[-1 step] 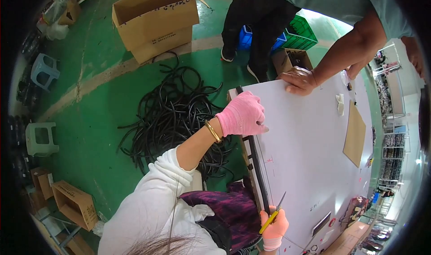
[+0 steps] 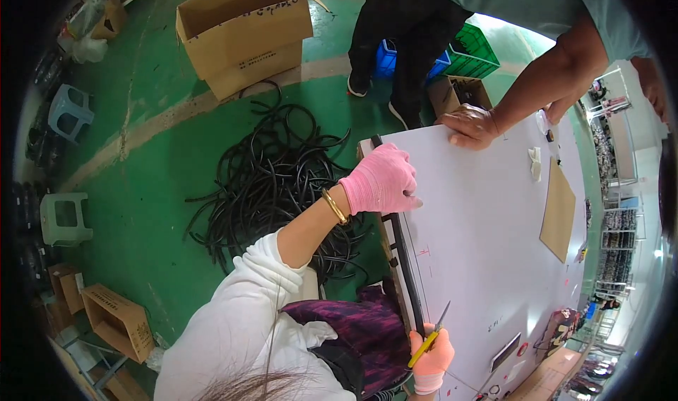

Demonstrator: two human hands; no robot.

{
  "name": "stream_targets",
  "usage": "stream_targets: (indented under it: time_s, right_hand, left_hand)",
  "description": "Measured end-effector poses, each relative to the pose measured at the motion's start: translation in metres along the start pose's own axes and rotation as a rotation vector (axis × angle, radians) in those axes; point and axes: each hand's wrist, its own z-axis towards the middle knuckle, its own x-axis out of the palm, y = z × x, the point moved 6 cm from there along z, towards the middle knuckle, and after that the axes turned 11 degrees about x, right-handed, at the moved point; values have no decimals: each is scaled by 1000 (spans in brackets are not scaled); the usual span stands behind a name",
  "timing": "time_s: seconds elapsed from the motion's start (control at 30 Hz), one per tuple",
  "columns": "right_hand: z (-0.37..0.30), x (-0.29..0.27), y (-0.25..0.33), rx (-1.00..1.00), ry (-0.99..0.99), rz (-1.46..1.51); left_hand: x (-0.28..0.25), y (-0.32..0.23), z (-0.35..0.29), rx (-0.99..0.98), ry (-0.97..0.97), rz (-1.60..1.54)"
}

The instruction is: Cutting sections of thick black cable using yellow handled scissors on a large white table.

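My left hand (image 2: pixel 381 180), in a pink knitted glove, is closed over a black rubber tube (image 2: pixel 407 270) at the left edge of a white-topped table (image 2: pixel 487 238). The tube runs along that edge, its far end showing beyond my glove. Close to its near end, my right hand (image 2: pixel 436 355), in a peach-coloured glove, is closed around small scissors (image 2: pixel 421 351) with yellow handles. Their pointed metal tip sticks out away from me over the table. My fingers partly hide the handles, and whether this hand also touches the tube I cannot tell.
A heap of black tubes (image 2: pixel 275 175) lies on the green floor to the left. Beyond it stands a big open carton (image 2: pixel 247 55). Another person's hand (image 2: pixel 470 125) rests on the table's far edge. A brown cardboard piece (image 2: pixel 558 214) and a phone-like device (image 2: pixel 505 352) lie on the tabletop.
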Motion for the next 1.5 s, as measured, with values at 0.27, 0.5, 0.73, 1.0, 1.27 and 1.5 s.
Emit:
stream_targets:
  time_s: [0.27,0.5,0.73,1.0,1.27,1.5]
  right_hand:
    - [3,-4,-9,22,-38,45]
    - [6,-8,-7,76,42,-15]
    - [5,-10,0,71,38,-20]
    - [-4,-14,3,19,5,-63]
    - [-57,-49,-71,241,251,60]
    - [-82,-98,-156,709,266,371]
  left_hand:
    - [-4,-2,-2,27,-63,-39]
    - [-5,0,-1,36,-68,-73]
    - [-7,0,-5,37,-59,-53]
    - [0,-9,5,76,-32,-29]
    - [-1,-9,6,87,-26,105]
    - [8,-1,7,61,69,48]
